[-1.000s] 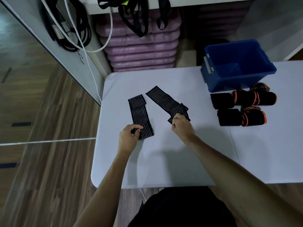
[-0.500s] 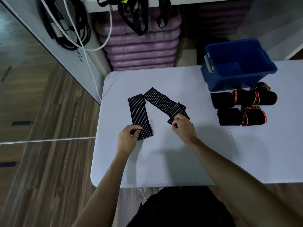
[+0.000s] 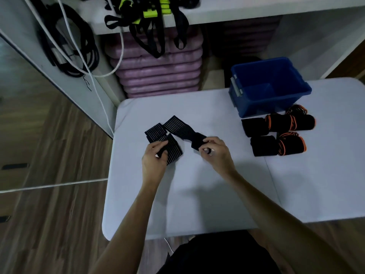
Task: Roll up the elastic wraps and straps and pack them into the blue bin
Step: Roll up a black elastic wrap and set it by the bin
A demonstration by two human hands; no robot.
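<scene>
Two black striped elastic wraps lie on the white table (image 3: 197,194). My left hand (image 3: 155,158) grips the near end of the left wrap (image 3: 158,133), which is folded over itself. The near end of the right wrap (image 3: 177,127) is curled into a small roll, and my right hand (image 3: 216,153) pinches it. The blue bin (image 3: 266,86) stands open at the far right of the table, apart from both hands. Several rolled black wraps with orange edges (image 3: 276,131) lie just in front of the bin.
Stacked purple mats (image 3: 158,76) sit under a white shelf behind the table. Black and yellow-green straps (image 3: 150,20) hang from the shelf. Black cords and a white cable (image 3: 75,46) hang on the left wall. Wooden floor lies to the left.
The camera view has shifted. My right hand has rolled the near end of the right wrap into a small roll. My left hand has folded the left wrap shorter, and the two wraps now overlap.
</scene>
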